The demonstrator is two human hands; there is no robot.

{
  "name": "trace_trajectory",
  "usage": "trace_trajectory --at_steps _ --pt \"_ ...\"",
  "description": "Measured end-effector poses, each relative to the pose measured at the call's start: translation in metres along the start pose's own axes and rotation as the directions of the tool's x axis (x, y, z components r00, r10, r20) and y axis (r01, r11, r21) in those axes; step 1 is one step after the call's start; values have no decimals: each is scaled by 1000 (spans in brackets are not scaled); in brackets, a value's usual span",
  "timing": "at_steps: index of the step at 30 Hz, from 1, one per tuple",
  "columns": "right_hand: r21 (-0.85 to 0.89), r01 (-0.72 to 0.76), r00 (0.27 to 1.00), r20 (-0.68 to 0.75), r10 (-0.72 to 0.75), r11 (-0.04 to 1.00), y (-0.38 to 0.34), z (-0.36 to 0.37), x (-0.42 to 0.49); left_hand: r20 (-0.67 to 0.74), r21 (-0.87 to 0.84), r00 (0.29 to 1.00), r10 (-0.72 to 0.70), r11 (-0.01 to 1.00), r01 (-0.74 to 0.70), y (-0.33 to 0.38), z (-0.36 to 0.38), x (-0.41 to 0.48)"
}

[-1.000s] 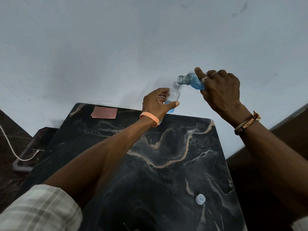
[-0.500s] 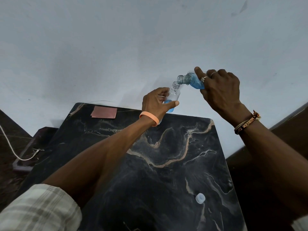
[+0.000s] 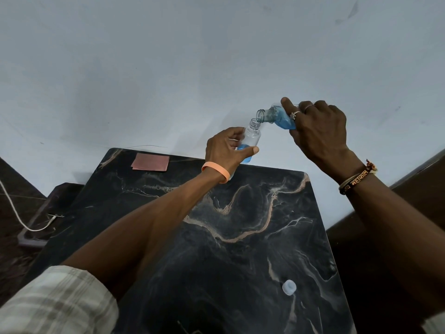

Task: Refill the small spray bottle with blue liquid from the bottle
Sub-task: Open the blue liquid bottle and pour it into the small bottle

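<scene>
Two bottles are held above the far edge of the table. The left hand (image 3: 224,153) curls thumb and fingers round the small clear plastic spray bottle (image 3: 252,137), upright, open-necked, blue at the bottom. The right hand (image 3: 317,126) grips the larger clear bottle of blue liquid (image 3: 277,119), tipped with its mouth just over the small neck. One pale round cap (image 3: 289,287) lies near the front, and one pinkish-brown flat rectangle (image 3: 150,162) at the back left. The right hand hides most of the larger bottle; any stream is too faint to make out. The black marble-patterned tabletop (image 3: 240,237) stands against a pale blue-grey wall (image 3: 168,68).
</scene>
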State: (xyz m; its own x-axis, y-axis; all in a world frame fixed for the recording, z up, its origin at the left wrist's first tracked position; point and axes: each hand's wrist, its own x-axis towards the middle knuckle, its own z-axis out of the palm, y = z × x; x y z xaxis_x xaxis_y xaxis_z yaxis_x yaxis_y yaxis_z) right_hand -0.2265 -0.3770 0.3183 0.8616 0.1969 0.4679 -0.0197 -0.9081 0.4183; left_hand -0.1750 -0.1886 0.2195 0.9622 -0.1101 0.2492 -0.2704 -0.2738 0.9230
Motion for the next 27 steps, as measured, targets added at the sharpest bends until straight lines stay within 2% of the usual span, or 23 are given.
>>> trace_trajectory --at_steps 27 --pt "9 4 1000 17 -4 1000 0 6 1 0 16 1000 -16 1000 16 -2 1 0"
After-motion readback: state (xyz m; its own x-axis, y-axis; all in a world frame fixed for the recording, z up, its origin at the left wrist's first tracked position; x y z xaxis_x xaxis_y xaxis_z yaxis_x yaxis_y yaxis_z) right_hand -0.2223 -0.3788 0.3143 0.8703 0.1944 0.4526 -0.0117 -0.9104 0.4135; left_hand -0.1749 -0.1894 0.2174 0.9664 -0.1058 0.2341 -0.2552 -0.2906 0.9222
